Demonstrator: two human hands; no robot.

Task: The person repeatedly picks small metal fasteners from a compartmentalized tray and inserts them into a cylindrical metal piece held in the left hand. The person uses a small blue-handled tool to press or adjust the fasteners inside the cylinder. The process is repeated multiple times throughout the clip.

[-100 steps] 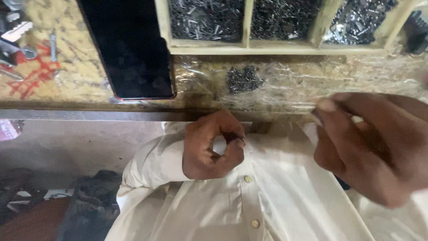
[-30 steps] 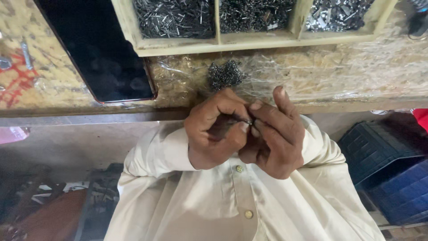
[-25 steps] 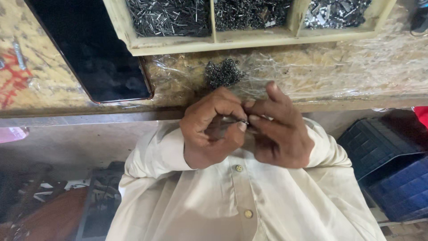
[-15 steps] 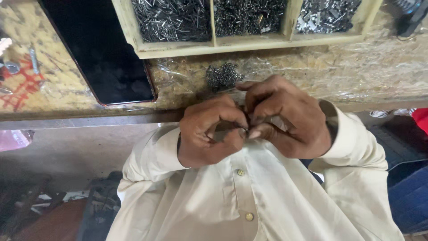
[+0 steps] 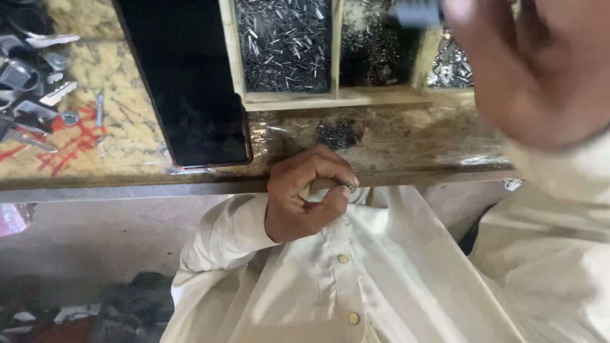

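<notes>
While the cream shirt (image 5: 356, 286) with its row of small buttons fills the nearest part of my view, I see the left hand (image 5: 308, 194) curled just above it, right at the table's near edge. Its fingers are folded in and the thumb presses toward the fingertips, pinching a small dark metal piece (image 5: 346, 186) that peeks out on the right of the fist; the piece is too small for me to tell its shape. The left sleeve runs down and left from the wrist.

The right hand (image 5: 527, 70) is raised high and close to the camera, blurred, on the upper right. Its fingers look loosely bent, and I cannot tell whether it holds anything; a blurred bluish-grey shape (image 5: 416, 13) shows just beside its fingertips, but whether they touch it is unclear. The right sleeve (image 5: 559, 209) drops away below it.

Past the left hand lies the table (image 5: 413, 140), a speckled surface under clear crinkled plastic. A little heap of dark small parts (image 5: 335, 133) rests on it just beyond the knuckles. Left of that a black phone (image 5: 184, 76) lies flat, screen dark. Farther left, loose metal keys and bits (image 5: 32, 76) sit over red marks on the surface.

At the far side stands a wooden tray (image 5: 289, 98) with dividers: the left compartment holds thin silvery pins (image 5: 283, 44), the middle one darker small parts (image 5: 375, 51), and the right one shinier bits (image 5: 451, 67), partly hidden by the raised hand.
</notes>
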